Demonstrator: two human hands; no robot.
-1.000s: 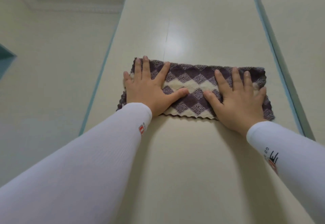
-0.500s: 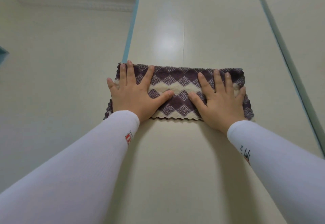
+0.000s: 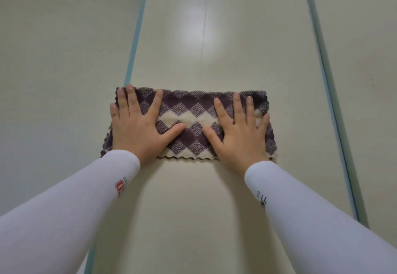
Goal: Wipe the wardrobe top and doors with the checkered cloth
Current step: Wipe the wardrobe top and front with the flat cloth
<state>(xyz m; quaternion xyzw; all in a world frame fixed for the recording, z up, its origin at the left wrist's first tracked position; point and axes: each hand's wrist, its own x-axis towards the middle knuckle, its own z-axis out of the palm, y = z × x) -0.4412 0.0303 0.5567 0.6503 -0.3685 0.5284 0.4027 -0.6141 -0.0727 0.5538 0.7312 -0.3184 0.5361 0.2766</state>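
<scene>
Left hand & right hand flat, fingers spread, pressing checkered cloth.

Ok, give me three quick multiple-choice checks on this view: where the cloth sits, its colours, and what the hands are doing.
1. Where does the cloth lie on the pale panel?
A. at the left edge strip
B. against the right edge strip
C. hanging over the near end

2. What colours is the cloth?
A. red and white
B. purple and cream
C. green and yellow

3. How are the left hand and right hand placed?
A. both lifted clear
B. one bunching the cloth, one idle
C. both flat on the cloth, fingers spread

Answers: 1 A, its left end reaches that blue strip; 2 B, purple checks with a cream zigzag band; 3 C, both palms press down side by side.
</scene>
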